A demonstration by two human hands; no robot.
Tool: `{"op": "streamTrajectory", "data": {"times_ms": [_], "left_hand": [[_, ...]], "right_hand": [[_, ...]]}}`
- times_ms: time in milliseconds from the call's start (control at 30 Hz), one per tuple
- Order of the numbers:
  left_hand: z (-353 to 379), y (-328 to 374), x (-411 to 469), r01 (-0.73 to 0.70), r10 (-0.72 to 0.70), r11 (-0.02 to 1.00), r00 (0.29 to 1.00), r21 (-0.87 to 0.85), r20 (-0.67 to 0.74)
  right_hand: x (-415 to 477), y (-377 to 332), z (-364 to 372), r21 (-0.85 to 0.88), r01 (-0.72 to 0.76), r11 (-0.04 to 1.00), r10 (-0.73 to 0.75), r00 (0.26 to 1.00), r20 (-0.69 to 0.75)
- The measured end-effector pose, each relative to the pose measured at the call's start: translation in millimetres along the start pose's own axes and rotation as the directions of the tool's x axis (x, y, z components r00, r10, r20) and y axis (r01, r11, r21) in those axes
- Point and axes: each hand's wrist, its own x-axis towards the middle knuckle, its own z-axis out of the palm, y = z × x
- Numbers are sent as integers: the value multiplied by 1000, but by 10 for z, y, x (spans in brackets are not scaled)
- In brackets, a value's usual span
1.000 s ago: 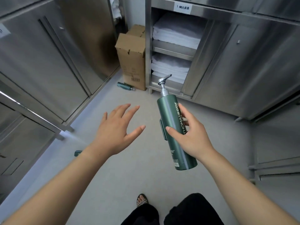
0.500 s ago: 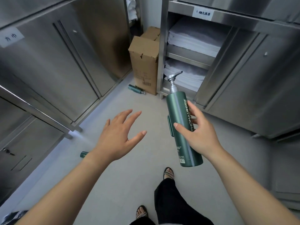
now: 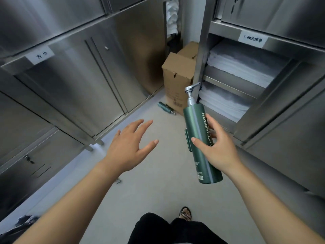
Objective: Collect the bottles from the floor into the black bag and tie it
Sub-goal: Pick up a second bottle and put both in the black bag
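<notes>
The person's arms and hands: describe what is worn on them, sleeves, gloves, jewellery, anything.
Nothing is worn on them. Both forearms are bare all the way to the bottom edge of the head view, with no sleeve in sight. The left hand and right hand carry no gloves, and no rings, watch or bracelet show. The fingernails that show are short, with no coloured polish.
</notes>
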Motion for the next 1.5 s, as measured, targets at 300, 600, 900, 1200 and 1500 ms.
{"op": "streamTrajectory", "data": {"times_ms": [300, 600, 900, 1200, 1500], "left_hand": [[-52, -352, 371, 120, -120, 992, 993, -43, -4], [-280, -1179, 739, 271, -275, 959, 960, -78, -50], [-605, -2313, 644, 471, -481, 872, 874, -134, -63], [-583, -3192, 337, 700, -737, 659, 675, -274, -49], [-351, -3857, 335, 853, -891, 405, 449, -328, 68]], "right_hand": [[682, -76, 317, -22, 39, 999, -36, 990, 137], [1481, -463, 1121, -60, 82, 995, -62, 957, 285], [2114, -1004, 2423, -55, 230, 972, -171, 843, 511], [2570, -1259, 3578, -66, 363, 930, -193, 632, 751], [2928, -1298, 4753, -7, 369, 929, -168, 441, 882]]}}
